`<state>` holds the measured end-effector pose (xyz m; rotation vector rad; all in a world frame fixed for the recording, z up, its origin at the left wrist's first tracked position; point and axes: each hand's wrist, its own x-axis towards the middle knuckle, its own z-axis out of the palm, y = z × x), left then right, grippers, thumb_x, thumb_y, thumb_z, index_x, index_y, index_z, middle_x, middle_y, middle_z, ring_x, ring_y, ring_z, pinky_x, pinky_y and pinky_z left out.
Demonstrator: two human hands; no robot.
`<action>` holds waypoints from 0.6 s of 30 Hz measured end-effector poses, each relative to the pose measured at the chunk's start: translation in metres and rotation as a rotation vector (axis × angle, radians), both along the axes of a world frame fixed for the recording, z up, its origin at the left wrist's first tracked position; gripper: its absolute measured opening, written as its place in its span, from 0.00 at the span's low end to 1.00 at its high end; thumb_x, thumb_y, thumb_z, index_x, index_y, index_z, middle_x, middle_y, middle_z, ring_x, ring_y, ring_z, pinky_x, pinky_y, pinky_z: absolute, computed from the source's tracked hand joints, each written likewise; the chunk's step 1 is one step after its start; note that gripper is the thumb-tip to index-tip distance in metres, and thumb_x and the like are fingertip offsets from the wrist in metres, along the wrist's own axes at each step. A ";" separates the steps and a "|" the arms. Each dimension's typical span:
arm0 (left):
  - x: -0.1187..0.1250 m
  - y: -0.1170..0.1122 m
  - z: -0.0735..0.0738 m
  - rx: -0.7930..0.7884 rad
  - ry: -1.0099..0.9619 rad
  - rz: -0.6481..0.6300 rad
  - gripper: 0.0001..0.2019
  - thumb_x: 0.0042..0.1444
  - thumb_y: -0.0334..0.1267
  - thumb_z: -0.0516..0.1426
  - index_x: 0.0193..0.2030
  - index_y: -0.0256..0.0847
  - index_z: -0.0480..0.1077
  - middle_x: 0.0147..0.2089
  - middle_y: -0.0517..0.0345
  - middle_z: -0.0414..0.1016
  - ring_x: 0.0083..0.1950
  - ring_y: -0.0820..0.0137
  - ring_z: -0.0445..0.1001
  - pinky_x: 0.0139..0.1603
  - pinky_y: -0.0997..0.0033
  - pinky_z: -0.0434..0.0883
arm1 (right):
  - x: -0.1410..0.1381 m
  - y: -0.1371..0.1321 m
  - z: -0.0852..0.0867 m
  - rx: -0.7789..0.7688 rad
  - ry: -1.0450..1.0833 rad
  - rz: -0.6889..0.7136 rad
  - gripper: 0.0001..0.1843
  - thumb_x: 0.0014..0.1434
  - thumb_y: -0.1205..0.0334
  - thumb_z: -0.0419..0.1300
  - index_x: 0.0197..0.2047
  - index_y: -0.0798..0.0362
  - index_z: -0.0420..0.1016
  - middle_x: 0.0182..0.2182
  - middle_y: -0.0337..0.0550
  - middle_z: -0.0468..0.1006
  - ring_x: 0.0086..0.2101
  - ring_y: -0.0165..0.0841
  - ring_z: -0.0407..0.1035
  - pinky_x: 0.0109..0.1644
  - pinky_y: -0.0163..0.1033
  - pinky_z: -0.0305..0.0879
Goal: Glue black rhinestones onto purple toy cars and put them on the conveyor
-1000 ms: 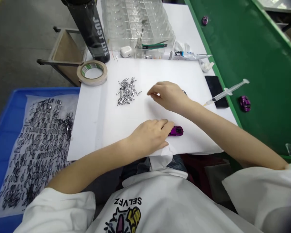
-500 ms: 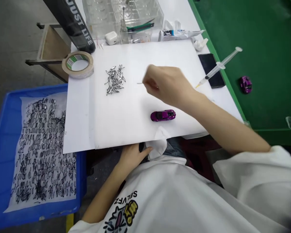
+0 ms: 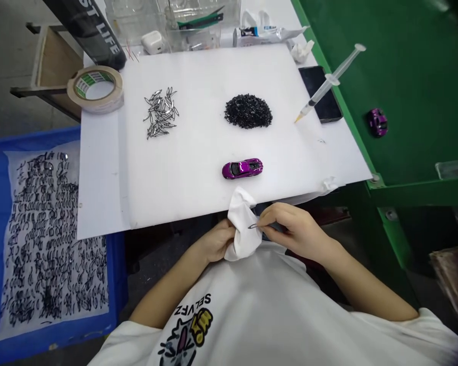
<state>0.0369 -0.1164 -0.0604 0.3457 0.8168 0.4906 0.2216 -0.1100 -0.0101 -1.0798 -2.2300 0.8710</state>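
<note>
Left grip [image 3: 215, 243] is clamped on white cloth [image 3: 241, 218]. Right grip [image 3: 290, 231] pinches small metal part [image 3: 253, 226] against it; purple toy car [image 3: 242, 168] lies just beyond on tabletop [image 3: 191, 173].

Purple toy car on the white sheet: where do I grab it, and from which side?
Pinch the purple toy car across its long flanks, mid-body, coming down from above. It sits roof up, lengthwise left to right, with bare white sheet all round.

The cloth [image 3: 241, 218] hides fingers of the left hand [image 3: 213, 243]. The piece [image 3: 253, 226] in the right hand [image 3: 293, 231] is too small to tell. The bottle [image 3: 87, 30] is cut off.
</note>
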 end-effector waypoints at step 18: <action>0.014 0.006 0.021 0.294 0.279 0.133 0.10 0.36 0.36 0.64 0.27 0.36 0.70 0.26 0.61 0.72 0.31 0.71 0.69 0.35 0.74 0.67 | 0.000 0.006 0.002 0.363 -0.150 0.028 0.05 0.55 0.72 0.58 0.37 0.58 0.71 0.30 0.44 0.76 0.31 0.29 0.68 0.33 0.34 0.69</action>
